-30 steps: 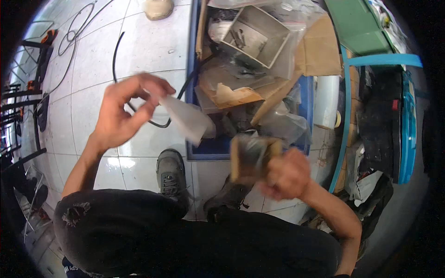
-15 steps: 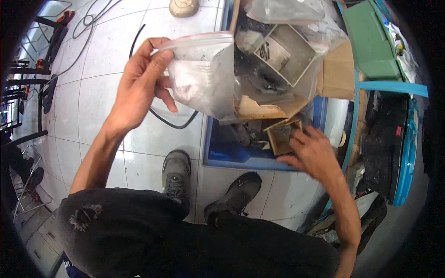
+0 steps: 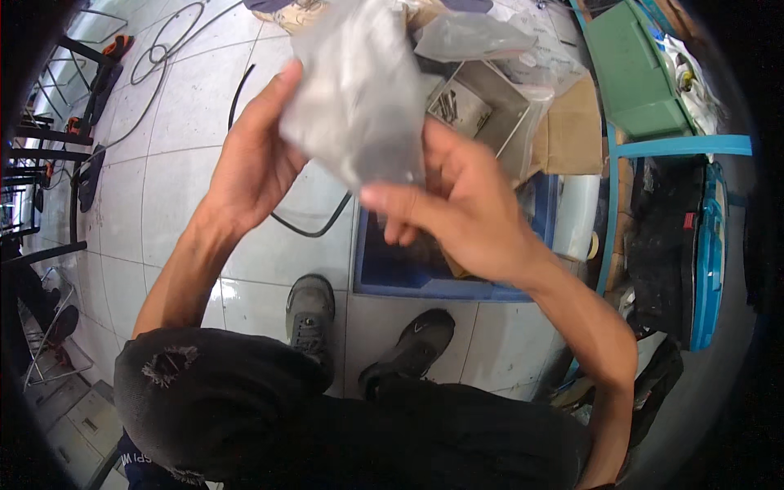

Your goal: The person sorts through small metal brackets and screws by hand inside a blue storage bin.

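Observation:
A clear plastic zip bag (image 3: 351,98), blurred by motion, is held up in front of me between both hands. My left hand (image 3: 257,151) grips its left edge, the thumb in front and the other fingers hidden behind it. At its lower right corner, my right hand (image 3: 474,204) has the thumb on the near side and fingers behind. The bag looks whitish; its contents are too smeared to make out. Behind my right hand stands an open square box (image 3: 506,102) with several small metal pieces inside.
Below the hands a blue bin (image 3: 425,284) stands on the tiled floor, with a cardboard flap (image 3: 572,126) and another plastic bag (image 3: 474,37) above it. At right are a green crate (image 3: 641,73) and a light-blue bar (image 3: 686,145). A black cable (image 3: 314,231) crosses the floor.
My right hand has left the small brown box in the bin and come up to the bag. The bag has risen and tilted, its lower corner now at my right hand.

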{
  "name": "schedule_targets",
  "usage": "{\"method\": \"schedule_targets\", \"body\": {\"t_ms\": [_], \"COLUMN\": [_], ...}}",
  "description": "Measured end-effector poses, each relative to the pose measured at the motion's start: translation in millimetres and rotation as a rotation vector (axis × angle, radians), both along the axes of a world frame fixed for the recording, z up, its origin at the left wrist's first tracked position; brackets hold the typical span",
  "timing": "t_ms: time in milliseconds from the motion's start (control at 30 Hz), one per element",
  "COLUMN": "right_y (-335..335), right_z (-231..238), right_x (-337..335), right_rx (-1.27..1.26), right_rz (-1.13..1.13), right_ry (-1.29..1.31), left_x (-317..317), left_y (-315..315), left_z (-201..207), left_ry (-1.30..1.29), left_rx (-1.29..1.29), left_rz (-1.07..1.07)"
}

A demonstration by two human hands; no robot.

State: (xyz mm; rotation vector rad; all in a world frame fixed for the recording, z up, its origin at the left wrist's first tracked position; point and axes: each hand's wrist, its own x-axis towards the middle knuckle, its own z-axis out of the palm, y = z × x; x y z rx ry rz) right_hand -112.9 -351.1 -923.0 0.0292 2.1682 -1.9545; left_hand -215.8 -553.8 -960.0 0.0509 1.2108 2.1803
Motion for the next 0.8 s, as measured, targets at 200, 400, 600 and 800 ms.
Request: {"method": "schedule_targets", "body": {"t_ms": [200, 400, 600, 800], "right_y": [-12.9, -1.4, -17.7, -18.2], "right_z": [-17.3, -107.0, -141.0, -97.7], "right_x": [15.0, 88.7, 55.9, 85.7], "right_rx": [0.346, 0.687, 0.75, 0.579], "right_rz": [0.195, 0.455, 0.641, 0.522], "right_ry": [-0.247, -0.161, -0.406, -0.366], "left_x": [12.3, 4.3, 19.5, 17.0], "left_y": [-11.3, -12.6, -9.3, -26.0], "left_z": [-20.5, -17.6, -14.2, -20.7], "left_ry": [0.308, 0.2, 0.19, 0.201], "left_rx": [-0.359, -0.233, -0.237, -0.331], "left_rz": [-0.242, -0.019, -0.035, -0.055]}}
